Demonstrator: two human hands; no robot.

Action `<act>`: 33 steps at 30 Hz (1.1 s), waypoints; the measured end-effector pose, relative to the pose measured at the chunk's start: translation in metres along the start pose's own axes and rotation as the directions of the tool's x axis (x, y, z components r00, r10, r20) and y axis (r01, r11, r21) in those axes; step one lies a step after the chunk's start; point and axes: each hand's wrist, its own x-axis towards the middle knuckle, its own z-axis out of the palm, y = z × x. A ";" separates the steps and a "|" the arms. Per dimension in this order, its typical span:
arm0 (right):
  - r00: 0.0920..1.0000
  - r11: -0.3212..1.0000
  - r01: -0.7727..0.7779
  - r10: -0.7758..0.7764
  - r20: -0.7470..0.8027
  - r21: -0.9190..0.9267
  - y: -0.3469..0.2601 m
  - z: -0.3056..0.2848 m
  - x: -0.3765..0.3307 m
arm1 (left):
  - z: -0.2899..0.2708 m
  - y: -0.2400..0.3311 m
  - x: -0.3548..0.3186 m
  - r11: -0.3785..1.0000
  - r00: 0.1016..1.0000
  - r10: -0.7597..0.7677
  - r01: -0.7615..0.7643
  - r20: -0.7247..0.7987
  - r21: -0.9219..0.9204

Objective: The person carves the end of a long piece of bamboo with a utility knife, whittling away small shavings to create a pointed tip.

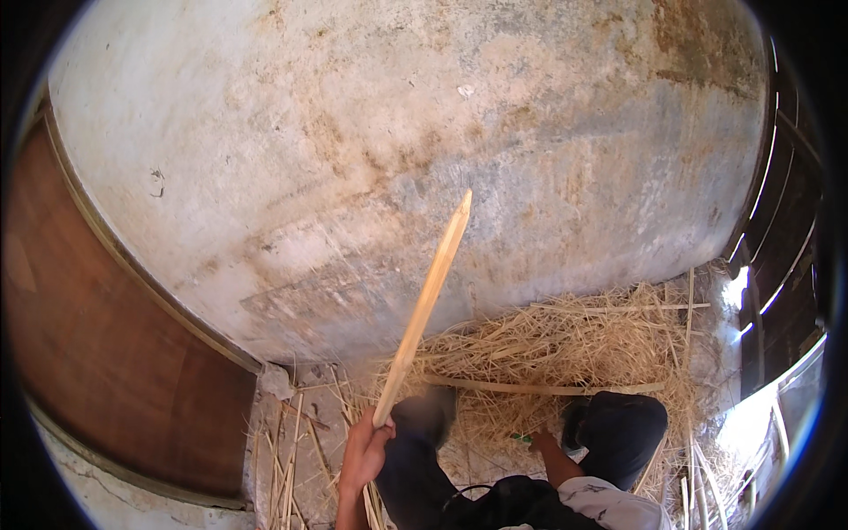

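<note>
A long, pale bamboo stake (422,314) with a sharpened tip rises at a slant in front of the stained wall. My left hand (362,452) is closed around its lower end. Down between my knees, my right hand (545,443) reaches toward the floor, its fingers closed on a small green thing (522,437). Most of that green thing is hidden or too small to make out. Beyond my right hand lies a heap of straw-like shavings (548,340), with a flat bamboo strip (539,386) across its near side.
A weathered plaster wall (353,115) fills the far side. At the left is a brown wooden door panel (124,327). Thin split strips (291,459) lie on the floor by my left leg. Dark slatted boards (786,230) with bright gaps stand at the right.
</note>
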 end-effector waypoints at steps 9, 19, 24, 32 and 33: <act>0.988 0.973 0.102 -0.075 0.137 -0.205 -0.017 0.006 -0.001 | -0.004 -0.013 -0.004 0.986 0.996 -0.078 0.082 0.034 -0.145; 0.957 0.963 0.186 -0.223 -0.186 -0.197 -0.019 0.035 0.016 | -0.007 -0.008 -0.008 0.984 0.994 -0.091 0.099 0.058 -0.150; 0.937 0.947 0.320 -0.311 -0.159 0.033 -0.014 -0.027 -0.002 | 0.001 -0.001 0.015 0.996 0.991 0.029 -0.017 0.132 -0.092; 0.928 0.929 0.362 -0.366 0.061 0.071 -0.033 -0.167 -0.088 | 0.031 0.001 0.074 0.990 0.978 0.084 -0.103 0.190 0.094; 0.926 0.927 0.364 -0.371 0.071 0.096 -0.046 -0.191 -0.108 | 0.029 -0.001 0.072 0.990 0.979 0.082 -0.101 0.186 0.099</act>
